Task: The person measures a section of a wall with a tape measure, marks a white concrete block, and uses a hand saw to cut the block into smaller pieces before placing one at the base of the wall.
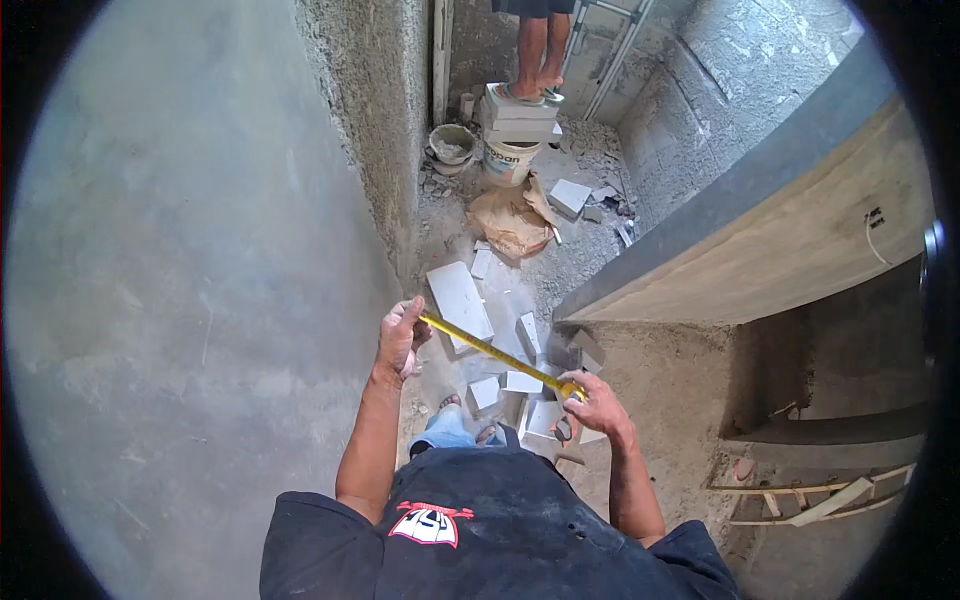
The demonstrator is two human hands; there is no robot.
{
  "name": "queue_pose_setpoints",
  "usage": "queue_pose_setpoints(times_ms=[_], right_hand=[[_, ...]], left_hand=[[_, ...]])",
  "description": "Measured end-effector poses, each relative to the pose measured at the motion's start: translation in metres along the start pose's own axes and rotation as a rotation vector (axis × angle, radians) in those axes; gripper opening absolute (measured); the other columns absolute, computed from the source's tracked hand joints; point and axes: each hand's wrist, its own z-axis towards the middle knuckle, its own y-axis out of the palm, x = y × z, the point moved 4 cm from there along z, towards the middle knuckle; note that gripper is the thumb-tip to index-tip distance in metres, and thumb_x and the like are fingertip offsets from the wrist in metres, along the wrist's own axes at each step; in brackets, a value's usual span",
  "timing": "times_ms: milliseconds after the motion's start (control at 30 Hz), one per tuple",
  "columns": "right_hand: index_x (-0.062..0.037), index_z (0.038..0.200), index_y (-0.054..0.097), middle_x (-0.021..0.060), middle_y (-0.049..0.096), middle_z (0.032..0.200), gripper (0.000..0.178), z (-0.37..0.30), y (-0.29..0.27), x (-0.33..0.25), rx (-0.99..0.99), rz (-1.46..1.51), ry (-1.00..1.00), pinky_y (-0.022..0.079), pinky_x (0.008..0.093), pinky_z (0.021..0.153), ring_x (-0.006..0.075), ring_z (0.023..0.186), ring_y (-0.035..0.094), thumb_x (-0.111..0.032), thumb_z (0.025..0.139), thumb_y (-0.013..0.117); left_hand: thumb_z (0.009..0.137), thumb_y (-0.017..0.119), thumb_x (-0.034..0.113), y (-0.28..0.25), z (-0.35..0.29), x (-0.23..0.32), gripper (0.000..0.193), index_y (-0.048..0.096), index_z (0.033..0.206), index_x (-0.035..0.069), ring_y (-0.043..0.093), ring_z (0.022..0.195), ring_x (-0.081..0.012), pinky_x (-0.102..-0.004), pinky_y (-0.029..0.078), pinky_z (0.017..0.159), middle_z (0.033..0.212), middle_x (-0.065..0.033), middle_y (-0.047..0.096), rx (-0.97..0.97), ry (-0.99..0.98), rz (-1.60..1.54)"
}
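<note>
A yellow tape measure (492,350) stretches between my two hands in front of my body, its blade sloping down to the right. My left hand (400,338) is closed on the free end of the blade. The case sits in my right hand (600,406), with the fingers wrapped round it, and a dark strap loop hangs just below. Beneath the blade, on the floor, lie a large pale block (460,302) and several smaller cut pieces, one white piece (521,382) being almost under the tape.
Ahead, another person's feet (528,92) stand on blocks stacked on a white bucket (510,163). A mortar bucket (452,145), a torn brown paper bag (512,220) and rubble lie around it. A grey wall (200,300) rises at left; a wooden ladder (815,500) lies at right.
</note>
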Motion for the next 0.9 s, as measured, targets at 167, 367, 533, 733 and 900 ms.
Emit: queue_pose_setpoints(times_ms=[167, 367, 533, 733, 900], right_hand=[[-0.0101, 0.117, 0.065, 0.017, 0.064, 0.105, 0.045, -0.019, -0.021, -0.019, 0.062, 0.026, -0.041, 0.048, 0.0409, 0.094, 0.0349, 0.103, 0.061, -0.02, 0.073, 0.067], [-0.0085, 0.118, 0.064, 0.0166, 0.064, 0.103, 0.044, -0.036, -0.041, -0.013, 0.141, 0.006, -0.085, 0.049, 0.0405, 0.092, 0.0341, 0.1, 0.062, -0.019, 0.075, 0.068], [-0.0132, 0.129, 0.062, 0.0165, 0.065, 0.111, 0.052, -0.054, -0.047, 0.001, 0.194, -0.017, -0.213, 0.047, 0.0395, 0.095, 0.0337, 0.104, 0.061, -0.023, 0.079, 0.071], [-0.0136, 0.127, 0.062, 0.0168, 0.063, 0.104, 0.051, -0.075, -0.015, 0.017, 0.165, 0.063, -0.21, 0.047, 0.0395, 0.093, 0.0328, 0.102, 0.059, -0.023, 0.079, 0.072], [-0.0114, 0.121, 0.062, 0.0175, 0.062, 0.107, 0.046, -0.088, -0.005, 0.024, 0.127, 0.051, -0.084, 0.047, 0.0399, 0.096, 0.034, 0.106, 0.059, -0.025, 0.078, 0.071]], left_hand=[[0.089, 0.074, 0.036, 0.029, -0.029, 0.019, 0.027, 0.062, 0.093, 0.013, 0.057, 0.062, -0.006, -0.0221, 0.05, 0.061, 0.076, 0.0036, 0.062, -0.03, 0.084, -0.028], [0.091, 0.072, 0.036, 0.061, -0.036, 0.008, 0.025, 0.062, 0.094, 0.013, 0.058, 0.064, -0.0061, -0.0235, 0.051, 0.066, 0.077, 0.0035, 0.062, -0.128, 0.061, -0.006], [0.095, 0.068, 0.031, 0.099, -0.056, -0.006, 0.022, 0.062, 0.091, 0.01, 0.058, 0.071, -0.0077, -0.0255, 0.05, 0.068, 0.079, 0.0024, 0.06, -0.246, 0.149, 0.126], [0.095, 0.067, 0.028, 0.102, -0.081, -0.042, 0.021, 0.063, 0.092, 0.008, 0.051, 0.069, -0.0051, -0.0241, 0.048, 0.067, 0.078, 0.0047, 0.058, -0.294, 0.084, 0.346], [0.093, 0.071, 0.03, 0.11, -0.105, -0.044, 0.023, 0.065, 0.094, 0.008, 0.056, 0.074, -0.0049, -0.0225, 0.049, 0.071, 0.081, 0.004, 0.061, -0.349, 0.026, 0.389]])
